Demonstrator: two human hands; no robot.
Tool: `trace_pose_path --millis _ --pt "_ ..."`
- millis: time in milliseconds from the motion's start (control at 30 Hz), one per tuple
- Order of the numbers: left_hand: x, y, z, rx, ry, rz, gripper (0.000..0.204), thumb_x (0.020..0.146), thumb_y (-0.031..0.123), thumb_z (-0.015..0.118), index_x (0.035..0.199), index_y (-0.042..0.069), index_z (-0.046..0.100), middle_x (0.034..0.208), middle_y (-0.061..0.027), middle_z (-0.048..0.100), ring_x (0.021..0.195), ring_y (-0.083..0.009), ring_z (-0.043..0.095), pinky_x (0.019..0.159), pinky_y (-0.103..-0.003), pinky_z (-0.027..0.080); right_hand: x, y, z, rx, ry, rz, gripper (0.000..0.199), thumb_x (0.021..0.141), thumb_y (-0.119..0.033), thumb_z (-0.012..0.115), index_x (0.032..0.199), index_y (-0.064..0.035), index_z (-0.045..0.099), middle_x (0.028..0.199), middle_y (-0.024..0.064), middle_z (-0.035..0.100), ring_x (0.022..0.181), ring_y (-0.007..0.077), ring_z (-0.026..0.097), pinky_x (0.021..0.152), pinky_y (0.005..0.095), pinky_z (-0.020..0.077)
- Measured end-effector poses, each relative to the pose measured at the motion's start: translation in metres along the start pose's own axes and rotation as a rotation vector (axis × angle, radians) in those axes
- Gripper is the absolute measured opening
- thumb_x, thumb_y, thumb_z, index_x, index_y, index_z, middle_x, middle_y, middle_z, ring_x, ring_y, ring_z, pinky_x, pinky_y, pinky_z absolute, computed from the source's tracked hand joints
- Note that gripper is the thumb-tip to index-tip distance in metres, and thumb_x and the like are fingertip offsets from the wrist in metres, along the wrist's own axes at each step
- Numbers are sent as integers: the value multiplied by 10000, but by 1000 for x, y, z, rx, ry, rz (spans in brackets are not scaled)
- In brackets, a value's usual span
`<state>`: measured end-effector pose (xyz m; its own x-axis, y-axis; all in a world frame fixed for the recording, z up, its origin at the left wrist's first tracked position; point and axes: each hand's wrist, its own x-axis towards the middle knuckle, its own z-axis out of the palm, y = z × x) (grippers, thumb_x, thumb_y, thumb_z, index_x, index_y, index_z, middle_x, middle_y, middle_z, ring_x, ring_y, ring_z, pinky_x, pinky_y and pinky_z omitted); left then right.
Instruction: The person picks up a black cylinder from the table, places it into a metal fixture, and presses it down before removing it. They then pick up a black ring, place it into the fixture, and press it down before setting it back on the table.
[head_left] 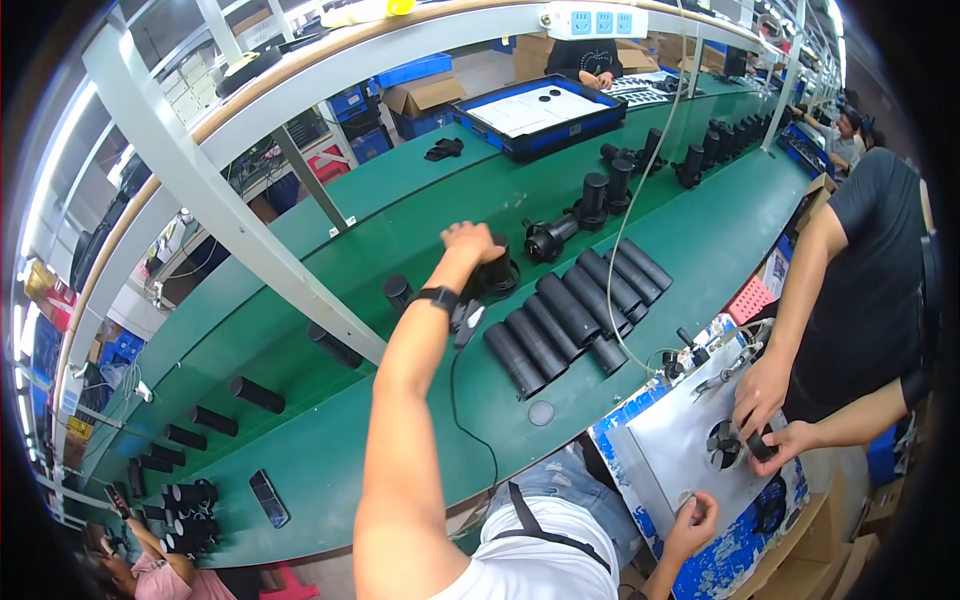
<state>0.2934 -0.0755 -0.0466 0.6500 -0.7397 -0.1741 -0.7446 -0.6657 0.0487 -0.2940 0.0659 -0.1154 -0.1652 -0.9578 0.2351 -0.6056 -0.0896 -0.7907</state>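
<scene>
My left arm, a black watch on its wrist, reaches over the green bench. My left hand (470, 240) is open, its fingers spread beside the top of an upright black cylindrical housing (497, 272); firm contact cannot be made out. My right hand (697, 522) is low on the right, fingers curled in a pinch over a metal plate (655, 455); anything between the fingertips is too small to name. On that plate, a co-worker's hands (770, 420) hold a small black part (762, 445) beside a black fan-like wheel (723, 443).
Several black tubes (570, 310) lie in a row on the bench, near a small grey disc (541, 413). More black housings (593, 200) stand beyond. A white post (240, 240) slants across the left. A phone (268, 498) and a blue-rimmed tray (540, 115) rest on green surfaces.
</scene>
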Motion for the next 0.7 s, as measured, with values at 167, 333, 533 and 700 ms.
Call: trace_pose_path --millis 167,333,533,700 --pt "-20 -54 54 -211 171 -94 557 861 483 576 1244 79 551 1326 -211 482 1217 -409 480 982 -551 399 2 1 4 -29 21 -51 108 809 -47 587 913 -17 599 909 60 609 731 172 499 616 292 360" --pt "-54 -74 69 -201 547 -29 363 859 376 618 1051 76 549 1034 -194 557 805 -412 649 658 -498 538 2 -2 -2 7 -40 -67 108 823 -45 582 926 -25 604 919 50 607 745 144 519 628 265 377" --pt "-177 1 -37 -338 814 318 320 752 336 702 986 124 656 868 -87 601 696 -292 649 601 -408 539 0 -45 -18 152 -152 -146 177 818 -2 577 993 -19 601 1035 87 596 887 156 566 764 267 450" --pt "-256 88 -45 -793 -27 1255 478 673 234 819 1102 81 672 1037 -97 644 881 -246 652 777 -342 527 40 -113 9 745 -787 -2 701 791 -332 720 1311 34 425 1180 138 586 1138 224 550 973 353 411"
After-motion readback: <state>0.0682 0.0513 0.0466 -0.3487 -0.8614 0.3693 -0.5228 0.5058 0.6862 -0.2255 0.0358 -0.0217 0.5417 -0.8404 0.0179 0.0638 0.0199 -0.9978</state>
